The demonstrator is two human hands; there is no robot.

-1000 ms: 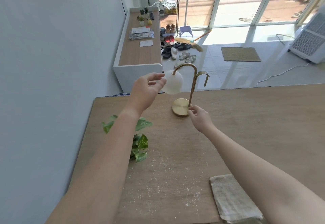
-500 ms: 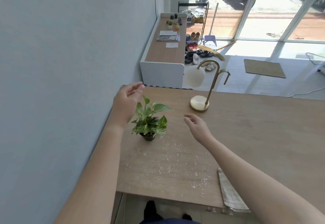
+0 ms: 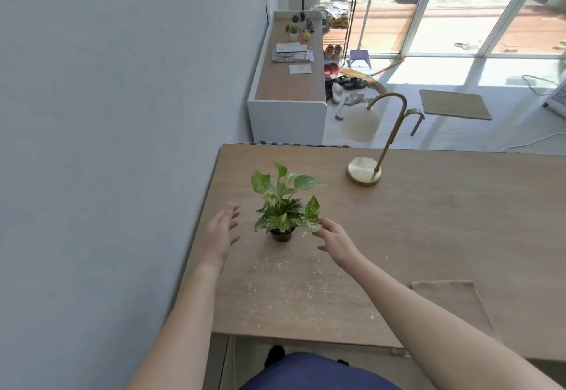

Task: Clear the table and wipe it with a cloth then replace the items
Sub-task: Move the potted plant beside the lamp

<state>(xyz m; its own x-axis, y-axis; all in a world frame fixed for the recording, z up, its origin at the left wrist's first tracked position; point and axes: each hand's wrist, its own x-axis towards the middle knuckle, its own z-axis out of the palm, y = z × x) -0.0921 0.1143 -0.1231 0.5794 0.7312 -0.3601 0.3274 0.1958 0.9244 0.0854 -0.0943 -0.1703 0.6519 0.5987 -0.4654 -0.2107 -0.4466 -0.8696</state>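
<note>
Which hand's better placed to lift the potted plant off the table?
Right, probably: the right hand is at the lower leaves of the potted plant, close beside it; the left hand is open, with a clear gap to it.

i can't read any text here; the papers [image 3: 292, 52] on the far sideboard [image 3: 288, 89] carry print too small to make out.

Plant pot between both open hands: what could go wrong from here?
1. The right hand is at the leaves, not the small pot; gripping foliage could tear it or tip the pot.
2. A tipped pot might spill onto the table, adding to the crumbs.
</note>
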